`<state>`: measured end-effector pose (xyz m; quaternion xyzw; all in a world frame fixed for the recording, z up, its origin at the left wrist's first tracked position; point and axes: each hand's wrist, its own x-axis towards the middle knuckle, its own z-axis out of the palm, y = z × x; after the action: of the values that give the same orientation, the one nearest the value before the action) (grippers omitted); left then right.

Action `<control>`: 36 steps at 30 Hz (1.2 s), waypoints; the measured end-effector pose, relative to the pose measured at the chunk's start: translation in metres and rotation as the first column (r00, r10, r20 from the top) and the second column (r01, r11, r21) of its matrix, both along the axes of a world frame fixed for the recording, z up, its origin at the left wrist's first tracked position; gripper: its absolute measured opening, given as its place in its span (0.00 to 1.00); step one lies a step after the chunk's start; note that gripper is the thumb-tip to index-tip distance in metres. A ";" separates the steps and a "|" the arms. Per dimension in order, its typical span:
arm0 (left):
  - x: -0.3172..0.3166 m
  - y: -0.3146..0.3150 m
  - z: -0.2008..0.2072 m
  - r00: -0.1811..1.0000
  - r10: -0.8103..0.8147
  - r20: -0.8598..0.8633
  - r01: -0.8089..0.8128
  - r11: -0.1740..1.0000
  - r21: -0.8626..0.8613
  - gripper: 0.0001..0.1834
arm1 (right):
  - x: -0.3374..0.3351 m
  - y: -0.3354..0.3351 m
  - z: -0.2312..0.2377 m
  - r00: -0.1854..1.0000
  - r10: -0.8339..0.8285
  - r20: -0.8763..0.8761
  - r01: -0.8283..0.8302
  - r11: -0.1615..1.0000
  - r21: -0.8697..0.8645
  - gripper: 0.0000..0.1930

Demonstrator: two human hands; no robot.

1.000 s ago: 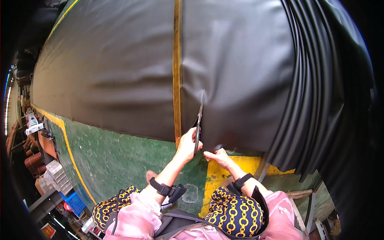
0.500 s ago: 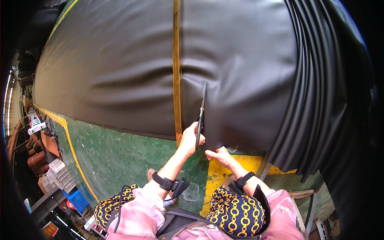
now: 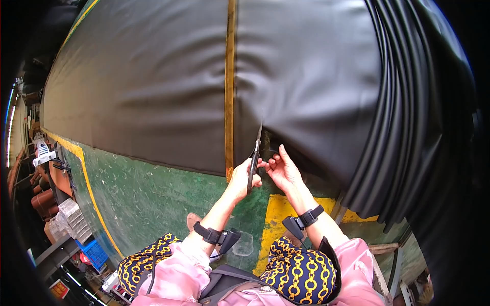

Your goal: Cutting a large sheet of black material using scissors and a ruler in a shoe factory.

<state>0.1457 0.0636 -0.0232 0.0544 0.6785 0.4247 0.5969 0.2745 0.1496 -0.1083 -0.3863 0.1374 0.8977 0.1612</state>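
Note:
A wide sheet of black, smooth, leather-like material (image 3: 153, 102) is spread before me, with a straight yellow-brown strip (image 3: 230, 92) lying lengthwise across it. Just right of the strip's near end, my left hand (image 3: 246, 179) grips a pair of scissors (image 3: 253, 162) whose blades point away from me into the sheet. A cut runs from the near edge up to the blades, parted on its right side. Beside the scissors is my right hand (image 3: 284, 172), palm turned up, thumb raised and fingers loosely curled. It appears to hold nothing.
Thick folds of the black sheet (image 3: 400, 117) are gathered on the right. Under my legs is a green floor (image 3: 163, 194) with a yellow painted patch (image 3: 278, 219). Farther left stand a blue crate (image 3: 96, 255) and several stacked goods.
My right hand has let go of the sheet's near edge, turned palm up and moved forward beside the scissors. The cut has opened, showing green floor. The scissors shifted slightly toward me.

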 end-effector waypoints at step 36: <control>-0.006 -0.023 -0.017 1.000 -0.004 0.007 0.003 0.985 0.174 0.33 | -0.070 0.037 0.038 0.907 -0.329 0.262 0.328 0.943 0.050 0.20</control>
<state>0.1396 0.0408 -0.0398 0.1060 0.6366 0.4813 0.5932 0.2049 0.1869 -0.0700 -0.4745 0.1751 0.7979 0.3279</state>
